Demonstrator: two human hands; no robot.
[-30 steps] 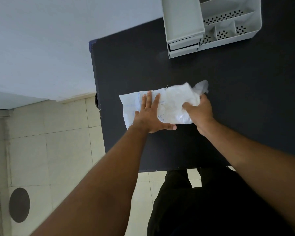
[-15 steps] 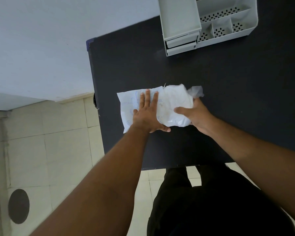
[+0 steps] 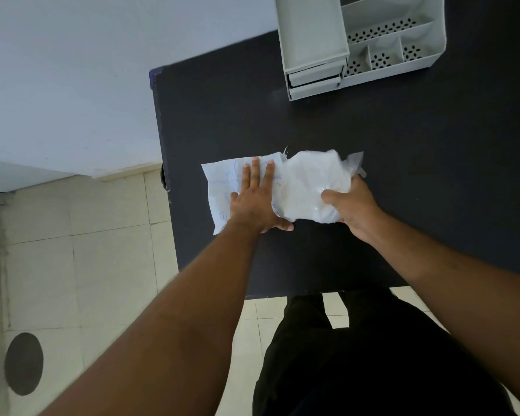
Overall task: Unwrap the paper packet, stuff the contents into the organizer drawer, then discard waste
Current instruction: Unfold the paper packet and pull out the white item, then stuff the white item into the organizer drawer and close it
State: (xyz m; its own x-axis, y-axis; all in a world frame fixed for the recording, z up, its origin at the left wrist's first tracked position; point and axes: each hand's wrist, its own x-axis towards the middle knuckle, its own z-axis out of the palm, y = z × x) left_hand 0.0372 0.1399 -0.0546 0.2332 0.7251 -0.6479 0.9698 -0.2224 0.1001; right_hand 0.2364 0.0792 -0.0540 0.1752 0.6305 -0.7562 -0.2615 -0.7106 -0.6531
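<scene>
A white paper sheet (image 3: 219, 187) with blue handwriting lies flat on the black table (image 3: 403, 163). My left hand (image 3: 257, 202) presses flat on it, fingers spread. On the sheet's right half sits a white fluffy bundle (image 3: 309, 184) in thin clear plastic, and my right hand (image 3: 351, 205) grips its right side, thumb on top. The grey organizer (image 3: 357, 46) stands at the table's far edge, its top drawer (image 3: 311, 31) pulled out towards me and empty-looking.
Open compartments with perforated floors fill the organizer's right part (image 3: 394, 55). The table's left edge (image 3: 162, 163) runs close to the paper. Below lie a tiled floor (image 3: 87, 265) with a dark round patch (image 3: 23, 363), and a white wall at the left.
My right hand has shifted from the bundle's top to its right side and closed on it. The paper's left half lies flatter under my left hand.
</scene>
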